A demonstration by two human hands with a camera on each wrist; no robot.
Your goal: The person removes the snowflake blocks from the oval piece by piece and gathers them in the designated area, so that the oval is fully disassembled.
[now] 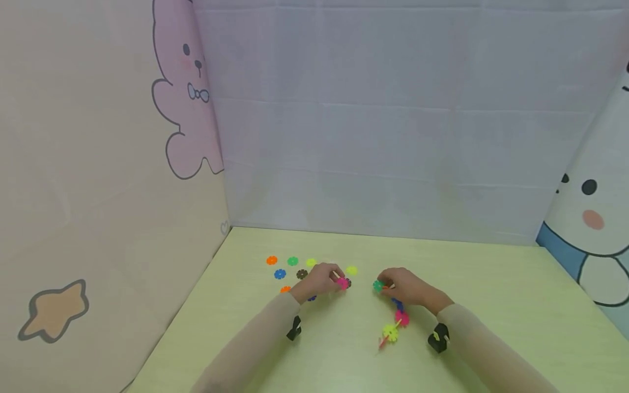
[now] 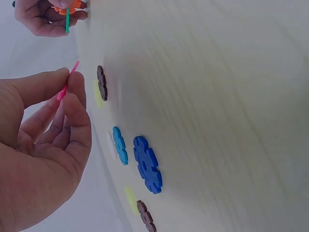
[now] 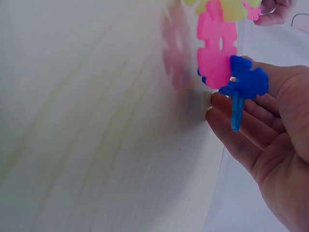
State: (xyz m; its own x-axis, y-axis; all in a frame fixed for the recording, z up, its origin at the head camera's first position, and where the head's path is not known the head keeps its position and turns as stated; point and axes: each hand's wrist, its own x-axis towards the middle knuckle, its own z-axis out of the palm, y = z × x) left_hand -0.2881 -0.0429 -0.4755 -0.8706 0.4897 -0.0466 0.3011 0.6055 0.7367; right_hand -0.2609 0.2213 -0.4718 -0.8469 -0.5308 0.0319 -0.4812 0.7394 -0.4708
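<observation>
My left hand [image 1: 320, 278] pinches a pink notched plastic disc [image 2: 67, 82] between thumb and fingertips, above the table. My right hand [image 1: 407, 286] grips one end of a chain of interlocked flower-shaped discs. At that end a green disc [image 1: 378, 285] sticks out past the fingers, joined to an orange disc [image 2: 67, 7] partly hidden by them. Below the palm the chain continues through blue discs [image 3: 250, 79], a pink disc [image 3: 216, 48] and a yellow disc [image 1: 390, 333], ending in a reddish piece [image 1: 383, 343]. The pink disc and the chain are apart.
Loose discs lie on the pale table [image 1: 334, 355] around the left hand, including orange [image 1: 272, 260], green [image 1: 292, 261], blue [image 1: 280, 274] and brown [image 1: 302, 274] ones. A yellow disc [image 1: 351, 270] lies between the hands, farther back. Printed cloth walls [image 1: 383, 136] border the table.
</observation>
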